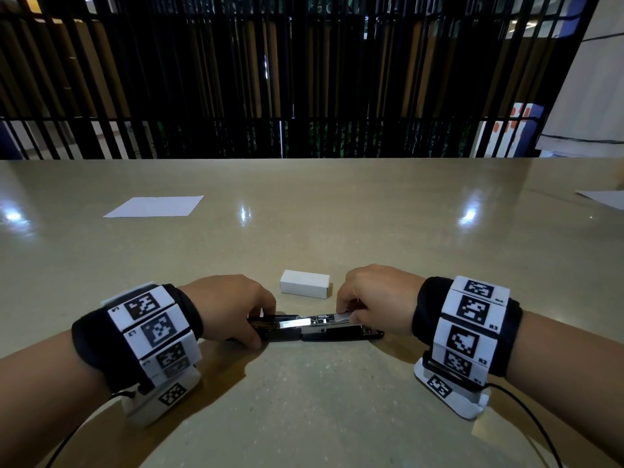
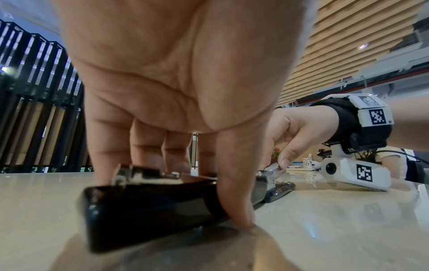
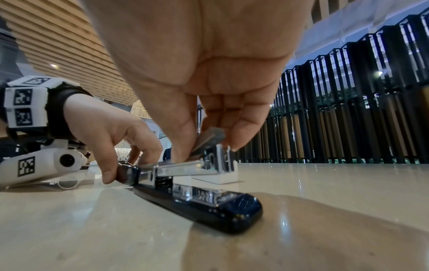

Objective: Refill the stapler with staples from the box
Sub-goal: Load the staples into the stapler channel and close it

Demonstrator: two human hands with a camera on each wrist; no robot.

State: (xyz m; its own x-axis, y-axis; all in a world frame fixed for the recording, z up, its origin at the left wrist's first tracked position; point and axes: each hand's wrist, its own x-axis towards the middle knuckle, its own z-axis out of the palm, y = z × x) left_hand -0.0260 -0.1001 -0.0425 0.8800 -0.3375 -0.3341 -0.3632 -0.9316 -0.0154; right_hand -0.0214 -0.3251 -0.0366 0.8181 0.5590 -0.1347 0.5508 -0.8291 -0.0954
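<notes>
A black stapler [image 1: 314,329] lies opened out flat on the table, its lid to the left and its base [image 3: 209,210] to the right, with the metal magazine [image 3: 181,167] raised above the base. My left hand [image 1: 236,312] grips the lid end [image 2: 148,210], thumb on the near side and fingers over the far side. My right hand [image 1: 368,298] pinches a silver strip of staples [image 3: 209,138] between thumb and fingers, tilted down into the front of the magazine. The white staple box [image 1: 305,284] lies just behind the stapler.
A white sheet of paper [image 1: 153,207] lies far left on the beige table [image 1: 304,417], and another sheet's corner [image 1: 604,199] shows at the far right. A black slatted railing [image 1: 304,79] stands behind the table's far edge.
</notes>
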